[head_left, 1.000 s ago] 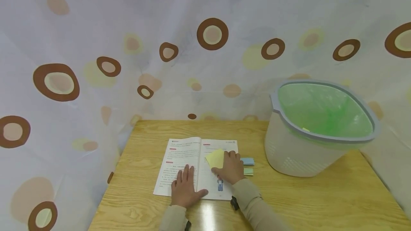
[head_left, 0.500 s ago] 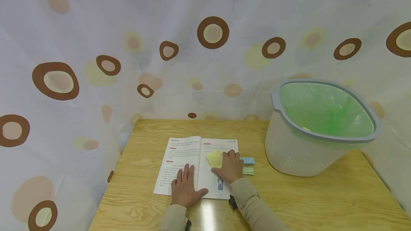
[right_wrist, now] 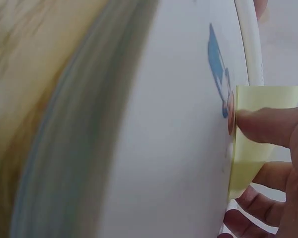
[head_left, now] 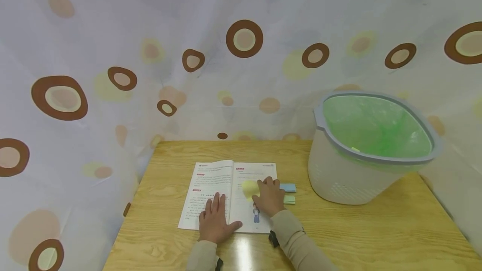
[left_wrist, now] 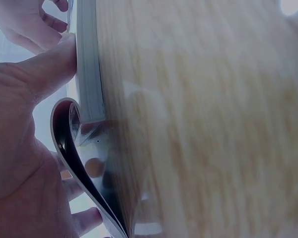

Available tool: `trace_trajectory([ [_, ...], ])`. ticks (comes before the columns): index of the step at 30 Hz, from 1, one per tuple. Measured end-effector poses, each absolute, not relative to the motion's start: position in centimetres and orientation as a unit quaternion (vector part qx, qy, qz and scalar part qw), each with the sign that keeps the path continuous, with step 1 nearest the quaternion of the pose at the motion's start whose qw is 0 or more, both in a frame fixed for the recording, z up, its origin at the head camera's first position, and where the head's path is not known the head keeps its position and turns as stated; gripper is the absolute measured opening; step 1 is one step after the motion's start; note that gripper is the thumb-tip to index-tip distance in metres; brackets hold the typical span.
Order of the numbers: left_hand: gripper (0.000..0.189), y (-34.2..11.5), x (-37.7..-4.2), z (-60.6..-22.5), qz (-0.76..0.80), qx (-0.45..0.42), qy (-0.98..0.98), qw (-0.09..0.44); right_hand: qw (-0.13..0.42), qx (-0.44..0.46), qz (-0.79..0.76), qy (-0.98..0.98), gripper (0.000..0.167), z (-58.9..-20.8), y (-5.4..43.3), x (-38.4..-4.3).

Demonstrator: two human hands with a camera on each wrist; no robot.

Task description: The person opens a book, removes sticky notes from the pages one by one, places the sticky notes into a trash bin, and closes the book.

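- Head view, nearest the camera: the beige left sleeve (head_left: 203,256) and beige right sleeve (head_left: 303,244), each with a small black object at the cuff, reach over the wood-grain table (head_left: 346,233).
- The left hand (head_left: 215,222) rests on the left page of a paperback book (head_left: 239,216), palm down, its fingers spread wide and its thumb stretched across the centre fold to the lower right page. In the left wrist view that thumb touches the book's lower edge, where a page bows up in a loop.
- The right hand (head_left: 271,196) is over the right page, fingers bent, pinching a yellow sticky note (head_left: 250,189). In the right wrist view the thumb lies on the note's near face, other fingers on its far side, and the paper is creased, one part angled away. Whether it is stuck to the page I cannot tell.
- On the right page, below the note, is a printed figure in blue (head_left: 256,213).
- Just past that page's right edge show a green paper strip (head_left: 289,200) and, farther back, a blue paper strip (head_left: 288,187).
- To the right stands a pale perforated basket (head_left: 340,179) with a grey rim and green inside; a small yellow scrap (head_left: 355,149) shows at the rim's near side.
- Behind everything hangs a white curtain (head_left: 211,116) patterned with brown rings and peach and yellow spots.
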State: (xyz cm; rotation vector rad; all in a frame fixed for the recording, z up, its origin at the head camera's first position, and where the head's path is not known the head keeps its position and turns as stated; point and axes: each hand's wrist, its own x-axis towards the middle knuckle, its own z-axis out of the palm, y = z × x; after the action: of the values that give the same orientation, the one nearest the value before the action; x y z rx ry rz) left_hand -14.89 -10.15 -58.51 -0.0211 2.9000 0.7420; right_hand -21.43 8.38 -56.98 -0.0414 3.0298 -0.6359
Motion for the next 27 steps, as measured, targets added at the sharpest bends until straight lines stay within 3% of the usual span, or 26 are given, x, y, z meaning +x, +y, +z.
trace_trajectory([
  [16,0.106,-10.13,-14.86,-58.55,0.245,-0.007,0.966,0.084,-0.006,0.014,-0.278,0.961,0.023,-57.1,8.9,-21.54],
  [27,0.106,-10.24,-14.86,-58.3,0.239,-0.004,0.967,0.086,-0.016,-0.006,-0.274,0.962,0.019,-56.51,9.39,-21.09],
])
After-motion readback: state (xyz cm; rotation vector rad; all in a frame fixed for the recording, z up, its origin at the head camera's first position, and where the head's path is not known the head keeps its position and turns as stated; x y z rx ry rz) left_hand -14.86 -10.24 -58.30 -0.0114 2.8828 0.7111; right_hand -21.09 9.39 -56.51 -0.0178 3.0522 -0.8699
